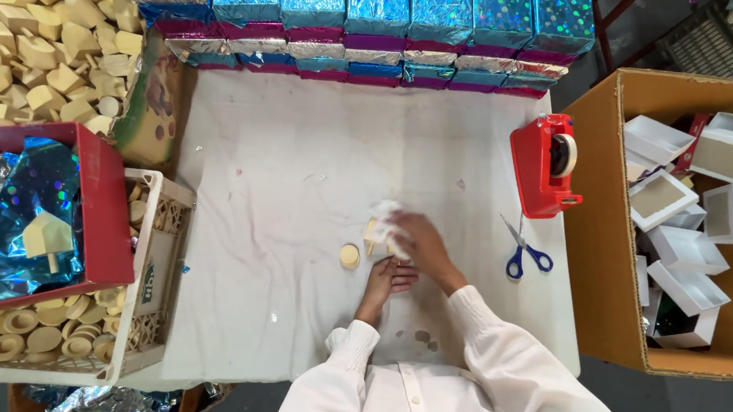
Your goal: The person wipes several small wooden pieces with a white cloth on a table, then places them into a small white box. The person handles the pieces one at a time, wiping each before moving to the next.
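Note:
My right hand [422,243] presses a crumpled white cloth [387,216] onto a small pale wooden piece [373,236] lying on the white table cover [277,178]. My left hand [385,281] lies just below, fingers curled against the right hand and near the wooden piece; whether it grips the piece is unclear. A round pale wooden disc [349,256] sits loose on the cover to the left of the hands.
Red tape dispenser [545,166] and blue-handled scissors [524,253] lie right of the hands. Shiny blue and pink wrapped boxes [369,23] line the back. At left stand a red bin of foil [27,215] and crates of wooden parts [54,331]. A cardboard box of white boxes [690,215] stands right.

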